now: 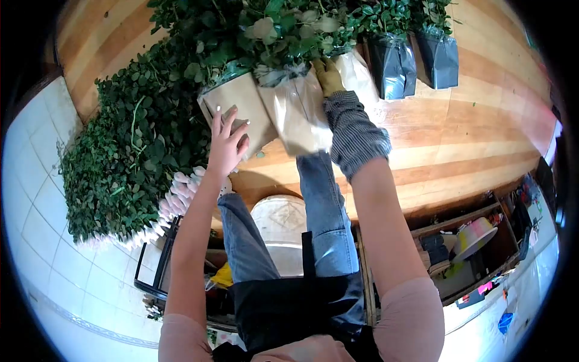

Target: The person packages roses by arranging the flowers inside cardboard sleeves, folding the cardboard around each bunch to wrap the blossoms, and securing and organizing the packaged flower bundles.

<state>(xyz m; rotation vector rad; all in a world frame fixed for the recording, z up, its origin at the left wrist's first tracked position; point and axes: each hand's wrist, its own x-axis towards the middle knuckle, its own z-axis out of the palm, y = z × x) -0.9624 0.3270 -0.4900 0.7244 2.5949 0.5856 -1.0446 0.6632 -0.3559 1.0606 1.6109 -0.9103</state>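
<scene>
My left hand (pixel 226 145) is bare, with its fingers spread over the lower part of a bunch of leafy stems in brown paper wrap (pixel 238 102). Whether the fingertips touch the paper, I cannot tell. On my right hand (pixel 329 77) is a yellow-green glove, with a striped grey sleeve cover above the wrist. Its fingers close at the upper right edge of the middle wrapped bunch (pixel 295 111), partly hidden among leaves. That bunch has a clear, shiny wrap over brown paper, and its lower end looks blurred. A paler wrapped bunch (pixel 357 75) stands just right of the glove.
Two bunches in dark wraps (pixel 392 66) (pixel 438 59) rest farther right on the wooden table (pixel 440 133). A large pile of leafy stems (pixel 132 139) with pale pink heads (pixel 181 193) fills the left. Below the table's edge are a white round stool (pixel 278 217) and a wooden drawer (pixel 476 259) holding tape.
</scene>
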